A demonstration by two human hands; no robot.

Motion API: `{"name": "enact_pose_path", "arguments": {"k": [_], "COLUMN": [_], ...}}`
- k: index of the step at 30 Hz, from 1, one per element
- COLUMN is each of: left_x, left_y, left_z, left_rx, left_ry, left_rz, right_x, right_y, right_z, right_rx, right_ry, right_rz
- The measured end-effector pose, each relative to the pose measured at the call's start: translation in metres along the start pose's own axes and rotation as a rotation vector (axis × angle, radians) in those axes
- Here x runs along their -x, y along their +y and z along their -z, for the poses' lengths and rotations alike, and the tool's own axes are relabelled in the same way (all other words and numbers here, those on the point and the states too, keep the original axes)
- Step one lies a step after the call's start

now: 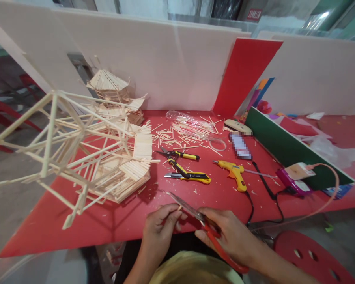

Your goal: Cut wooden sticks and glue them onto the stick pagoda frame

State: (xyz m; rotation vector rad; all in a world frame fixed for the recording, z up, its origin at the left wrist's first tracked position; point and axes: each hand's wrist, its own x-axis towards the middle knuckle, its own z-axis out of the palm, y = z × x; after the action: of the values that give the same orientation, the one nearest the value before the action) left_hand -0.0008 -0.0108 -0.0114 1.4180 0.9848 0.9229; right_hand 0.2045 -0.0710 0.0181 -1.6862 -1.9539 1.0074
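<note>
My left hand (161, 227) pinches a short wooden stick (180, 207) near the front edge of the table. My right hand (225, 232) is closed around red-handled scissors (215, 240), whose blades point up and left, right by the stick. Whether the blades touch the stick I cannot tell. Ahead of my hands lie yellow-and-black pruning shears (180, 161) and a yellow utility knife (195, 177). A yellow hot glue gun (232, 171) rests to their right. On the left stands a pale wooden stick frame (51, 130), in front of a stick-built model house (130, 173).
Loose sticks (192, 128) and a clear plastic bag (180, 115) lie at the back. A phone (239, 145), a purple power strip (296, 183) with a white charger (298, 170) and cables are on the right. A green board (284, 138) leans behind them. A red stool (307, 252) stands below.
</note>
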Motion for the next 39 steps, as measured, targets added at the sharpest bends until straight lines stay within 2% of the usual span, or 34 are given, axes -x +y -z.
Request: {"name": "enact_pose_path", "arguments": {"k": [7, 13, 21, 27, 34, 39], "left_x": [-0.001, 0.001, 0.000, 0.003, 0.004, 0.002], "left_y": [0.005, 0.003, 0.005, 0.003, -0.002, 0.002], "left_z": [0.004, 0.005, 0.007, 0.005, 0.002, 0.003], "left_rx": [-0.129, -0.133, -0.139, -0.112, 0.040, 0.000], "left_ry": [0.012, 0.027, -0.028, -0.016, -0.016, 0.021], "left_rz": [-0.122, -0.140, -0.157, -0.108, -0.001, -0.010], "right_x": [-0.003, -0.002, -0.002, -0.001, 0.002, -0.001], "right_y": [-0.005, -0.005, -0.007, -0.006, 0.002, -0.003], "right_z": [0.005, 0.001, 0.004, 0.003, -0.003, 0.004], "right_rx": [0.097, 0.077, 0.071, 0.057, -0.058, 0.073], "right_ry": [-0.002, 0.000, -0.023, -0.021, 0.032, 0.062], "right_rz": [0.044, 0.054, 0.063, 0.075, 0.032, 0.048]}}
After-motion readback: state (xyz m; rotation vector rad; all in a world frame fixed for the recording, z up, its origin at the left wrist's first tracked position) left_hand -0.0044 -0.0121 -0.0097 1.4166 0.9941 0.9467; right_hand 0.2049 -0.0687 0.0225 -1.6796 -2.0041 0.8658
